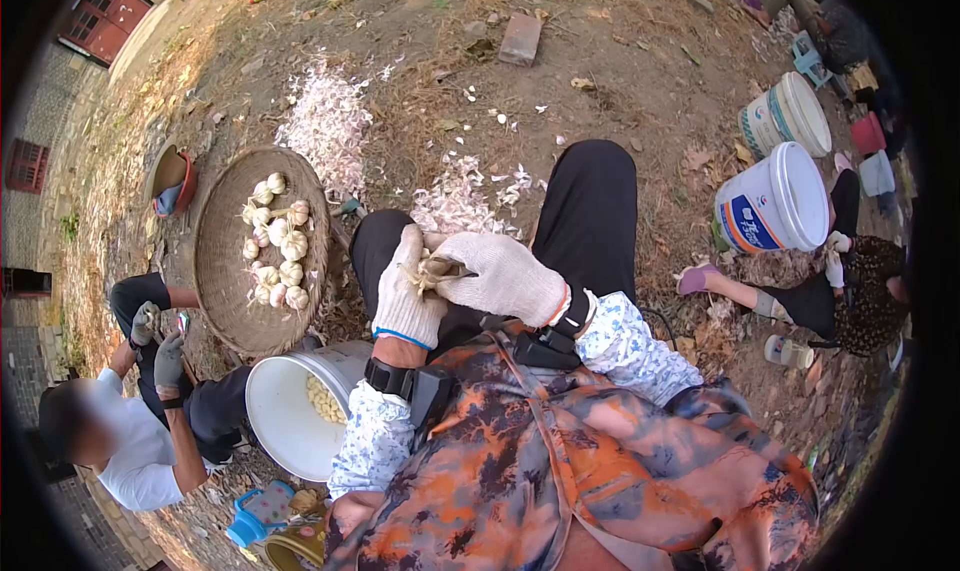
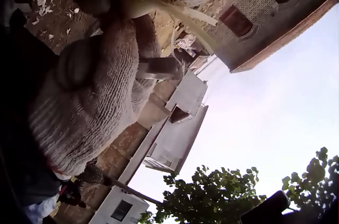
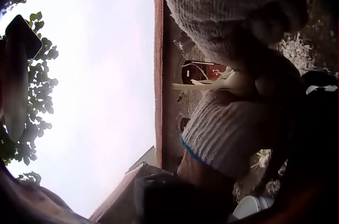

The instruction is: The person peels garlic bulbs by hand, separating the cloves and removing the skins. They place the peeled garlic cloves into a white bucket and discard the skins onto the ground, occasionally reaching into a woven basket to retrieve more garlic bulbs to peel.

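Observation:
Both hands wear white knitted gloves and meet over the lap in the head view. My left hand (image 1: 408,289), with a blue cuff edge, grips a garlic bulb (image 3: 235,83) whose pale dry stem sticks out between the hands. Close against it, my right hand (image 1: 500,276) has its fingers curled round a flat metal tool (image 2: 159,68), one end of which juts from the glove in the left wrist view. The fingers hide most of the bulb and the tool. Several whole garlic bulbs (image 1: 290,246) lie in a round woven basket (image 1: 220,261) to the left.
A white bucket (image 1: 290,421) with peeled cloves (image 1: 325,399) stands by my left leg. Garlic skins (image 1: 325,121) litter the ground ahead. A brick (image 1: 520,39) lies farther off, white buckets (image 1: 770,201) stand right. A gloved person (image 1: 150,431) sits left, another (image 1: 870,291) right.

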Action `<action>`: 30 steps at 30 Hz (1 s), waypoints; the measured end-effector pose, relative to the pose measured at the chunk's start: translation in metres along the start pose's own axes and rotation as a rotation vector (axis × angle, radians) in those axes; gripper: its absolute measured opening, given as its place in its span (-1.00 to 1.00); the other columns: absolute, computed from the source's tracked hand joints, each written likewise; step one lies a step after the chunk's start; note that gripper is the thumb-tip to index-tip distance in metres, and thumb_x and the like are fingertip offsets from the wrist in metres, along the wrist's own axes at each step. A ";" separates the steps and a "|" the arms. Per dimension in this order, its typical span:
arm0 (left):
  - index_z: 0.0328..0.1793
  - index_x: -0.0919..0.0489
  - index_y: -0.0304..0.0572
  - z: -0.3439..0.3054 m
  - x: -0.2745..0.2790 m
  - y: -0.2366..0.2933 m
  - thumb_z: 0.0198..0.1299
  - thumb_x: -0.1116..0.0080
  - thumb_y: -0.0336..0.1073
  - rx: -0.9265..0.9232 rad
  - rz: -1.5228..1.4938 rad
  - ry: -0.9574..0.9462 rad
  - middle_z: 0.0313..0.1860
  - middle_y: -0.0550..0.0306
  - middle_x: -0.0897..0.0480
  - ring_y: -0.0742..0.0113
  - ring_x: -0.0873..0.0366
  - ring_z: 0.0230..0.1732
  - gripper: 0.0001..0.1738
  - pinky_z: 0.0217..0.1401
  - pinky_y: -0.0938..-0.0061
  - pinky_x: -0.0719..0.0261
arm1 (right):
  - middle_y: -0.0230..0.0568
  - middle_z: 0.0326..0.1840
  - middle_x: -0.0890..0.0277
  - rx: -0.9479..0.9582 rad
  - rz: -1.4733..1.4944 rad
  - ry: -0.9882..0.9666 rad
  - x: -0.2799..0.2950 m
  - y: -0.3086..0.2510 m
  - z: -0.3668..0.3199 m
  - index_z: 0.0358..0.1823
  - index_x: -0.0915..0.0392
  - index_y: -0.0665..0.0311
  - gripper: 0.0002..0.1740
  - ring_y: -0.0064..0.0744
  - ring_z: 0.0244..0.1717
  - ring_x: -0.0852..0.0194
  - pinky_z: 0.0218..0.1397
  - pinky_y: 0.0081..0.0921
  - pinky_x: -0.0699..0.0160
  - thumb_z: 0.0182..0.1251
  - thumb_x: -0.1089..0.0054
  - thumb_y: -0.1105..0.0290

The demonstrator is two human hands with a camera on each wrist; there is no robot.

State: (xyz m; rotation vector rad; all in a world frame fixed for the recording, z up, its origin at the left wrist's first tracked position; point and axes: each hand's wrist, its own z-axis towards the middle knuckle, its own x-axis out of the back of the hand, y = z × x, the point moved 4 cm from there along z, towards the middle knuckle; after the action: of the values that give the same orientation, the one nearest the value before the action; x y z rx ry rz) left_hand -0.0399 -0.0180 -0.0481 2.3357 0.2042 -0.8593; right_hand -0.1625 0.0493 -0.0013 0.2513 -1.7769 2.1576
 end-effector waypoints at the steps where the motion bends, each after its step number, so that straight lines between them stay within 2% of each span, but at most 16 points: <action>1: -0.18 -0.56 -0.22 0.003 0.008 0.000 0.51 -0.09 0.07 0.001 0.000 0.001 -0.37 0.12 -0.66 0.35 -0.61 -0.49 -0.55 -0.43 0.43 -0.63 | 0.03 -0.12 -0.69 0.042 0.049 0.042 0.001 0.002 -0.001 0.15 -0.63 0.30 -0.54 -0.12 -0.09 -0.74 -0.03 -0.34 -0.67 0.17 -0.38 0.42; 3: -0.07 -0.63 -0.34 0.002 0.011 0.005 0.53 -0.01 0.14 -0.012 0.081 -0.108 -0.34 0.07 -0.69 0.31 -0.61 -0.51 -0.42 -0.60 0.49 -0.53 | -0.02 -0.15 -0.71 0.006 0.032 0.064 0.005 0.002 -0.004 0.15 -0.62 0.34 -0.58 -0.24 -0.11 -0.74 -0.06 -0.38 -0.66 0.23 -0.35 0.44; 5: -0.13 -0.63 -0.26 -0.002 0.006 0.009 0.52 -0.03 0.14 -0.026 0.054 -0.060 -0.37 0.10 -0.68 0.35 -0.56 -0.57 -0.46 -0.69 0.54 -0.42 | -0.11 -0.17 -0.72 -0.200 0.310 0.027 0.010 0.003 -0.002 0.04 -0.66 0.34 -0.69 -0.36 -0.14 -0.72 -0.06 -0.39 -0.64 0.29 -0.35 0.41; 7: -0.18 -0.59 -0.15 -0.005 -0.009 0.016 0.54 -0.01 0.11 0.057 0.011 -0.265 -0.42 0.17 -0.60 0.38 -0.54 -0.57 -0.53 -0.68 0.53 -0.39 | -0.18 -0.17 -0.72 -0.219 0.341 -0.006 0.009 0.002 -0.002 0.09 -0.65 0.35 -0.66 -0.52 -0.12 -0.66 -0.05 -0.45 -0.63 0.34 -0.37 0.38; 8: -0.20 -0.54 -0.09 -0.016 -0.011 0.020 0.56 0.01 0.07 -0.035 0.319 0.008 -0.42 0.21 -0.56 0.41 -0.52 -0.56 -0.58 -0.62 0.51 -0.42 | -0.15 -0.15 -0.73 -0.187 0.449 0.017 0.004 0.003 -0.002 0.11 -0.65 0.34 -0.63 -0.47 -0.10 -0.69 -0.03 -0.45 -0.63 0.32 -0.39 0.36; 9: -0.20 -0.54 -0.09 -0.010 -0.004 0.016 0.56 0.01 0.07 -0.033 0.319 0.007 -0.42 0.21 -0.56 0.41 -0.52 -0.56 -0.58 -0.62 0.51 -0.42 | -0.12 -0.13 -0.73 -0.154 0.557 0.041 0.001 0.004 -0.002 0.13 -0.64 0.33 -0.60 -0.42 -0.09 -0.72 -0.01 -0.45 -0.63 0.30 -0.41 0.35; 11: -0.16 -0.53 -0.09 0.006 0.015 0.013 0.56 0.03 0.05 -0.179 0.314 -0.087 -0.41 0.24 -0.53 0.42 -0.53 -0.55 -0.61 -0.53 0.48 -0.48 | -0.05 -0.10 -0.73 0.007 0.146 -0.085 -0.005 -0.003 0.001 0.16 -0.64 0.28 -0.56 -0.28 -0.07 -0.76 -0.02 -0.44 -0.65 0.28 -0.44 0.33; 13: -0.18 -0.55 -0.10 -0.014 -0.008 0.018 0.55 -0.01 0.06 -0.130 0.250 -0.041 -0.46 0.25 -0.51 0.42 -0.52 -0.54 -0.59 -0.44 0.49 -0.55 | -0.05 -0.13 -0.72 0.016 0.178 -0.058 0.000 -0.014 0.002 0.12 -0.65 0.25 -0.60 -0.16 -0.11 -0.76 -0.06 -0.39 -0.67 0.26 -0.43 0.34; 17: -0.18 -0.59 -0.12 -0.023 -0.014 0.018 0.54 -0.06 -0.02 -0.088 0.243 0.104 -0.45 0.28 -0.61 0.48 -0.58 -0.47 -0.65 -0.51 0.60 -0.50 | -0.16 -0.26 -0.68 0.000 0.059 -0.104 -0.001 -0.020 0.004 0.01 -0.63 0.30 -0.68 -0.32 -0.24 -0.71 -0.13 -0.41 -0.63 0.23 -0.42 0.42; 19: -0.20 -0.60 -0.11 -0.015 -0.008 0.017 0.52 -0.10 0.01 -0.075 0.230 -0.047 -0.47 0.27 -0.62 0.49 -0.59 -0.50 -0.63 -0.56 0.62 -0.48 | -0.16 -0.28 -0.68 0.023 0.015 -0.101 -0.002 -0.018 0.003 -0.03 -0.63 0.30 -0.70 -0.29 -0.27 -0.71 -0.16 -0.40 -0.62 0.23 -0.41 0.42; 23: -0.23 -0.61 -0.09 -0.014 -0.006 0.015 0.49 -0.12 0.05 -0.034 0.287 0.047 -0.48 0.28 -0.62 0.49 -0.53 -0.60 -0.61 -0.64 0.61 -0.42 | -0.19 -0.34 -0.64 0.104 -0.065 -0.061 -0.006 -0.008 0.004 -0.03 -0.62 0.29 -0.71 -0.39 -0.31 -0.68 -0.20 -0.45 -0.60 0.27 -0.39 0.37; 25: -0.19 -0.62 -0.13 -0.010 -0.007 0.015 0.49 -0.10 0.07 0.153 0.200 -0.120 -0.49 0.23 -0.62 0.43 -0.48 -0.67 -0.58 -0.71 0.60 -0.31 | -0.24 -0.34 -0.65 0.082 -0.122 -0.022 -0.004 -0.008 0.003 -0.04 -0.62 0.30 -0.74 -0.43 -0.32 -0.67 -0.22 -0.47 -0.59 0.31 -0.38 0.35; 27: -0.17 -0.62 -0.15 -0.008 -0.013 0.010 0.51 -0.07 0.06 0.140 0.185 -0.065 -0.50 0.20 -0.61 0.41 -0.46 -0.69 -0.58 -0.73 0.60 -0.26 | -0.27 -0.35 -0.65 -0.257 0.603 -0.036 -0.004 0.000 -0.001 -0.09 -0.57 0.34 -0.75 -0.35 -0.33 -0.67 -0.26 -0.41 -0.59 0.39 -0.32 0.30; 28: -0.14 -0.62 -0.17 -0.008 -0.016 0.009 0.53 -0.03 0.05 0.128 0.173 -0.007 -0.51 0.17 -0.60 0.39 -0.44 -0.70 -0.57 -0.74 0.60 -0.21 | -0.43 -0.43 -0.53 -0.365 0.738 0.045 -0.007 0.013 -0.005 -0.11 -0.57 0.33 -0.80 -0.59 -0.51 -0.47 -0.49 -0.57 -0.40 0.49 -0.23 0.31; 29: -0.14 -0.62 -0.17 -0.010 -0.016 0.009 0.53 -0.03 0.05 0.129 0.173 -0.010 -0.51 0.17 -0.60 0.39 -0.44 -0.70 -0.57 -0.74 0.60 -0.21 | -0.43 -0.43 -0.53 -0.365 0.736 0.048 -0.004 0.015 -0.006 -0.11 -0.57 0.33 -0.80 -0.59 -0.51 -0.47 -0.49 -0.57 -0.40 0.49 -0.23 0.31; 30: -0.13 -0.62 -0.19 -0.013 -0.018 0.009 0.54 -0.01 0.04 0.140 0.102 -0.076 -0.51 0.14 -0.59 0.39 -0.43 -0.70 -0.57 -0.74 0.60 -0.20 | -0.43 -0.46 -0.49 -0.467 1.102 0.032 -0.004 0.019 -0.009 -0.10 -0.58 0.31 -0.83 -0.64 -0.59 -0.35 -0.57 -0.62 -0.24 0.50 -0.21 0.34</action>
State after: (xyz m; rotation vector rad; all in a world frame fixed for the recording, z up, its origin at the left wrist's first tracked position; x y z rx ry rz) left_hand -0.0439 -0.0163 -0.0248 2.4134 -0.0079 -0.9363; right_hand -0.1653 0.0545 -0.0221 -1.1052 -2.6805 2.1317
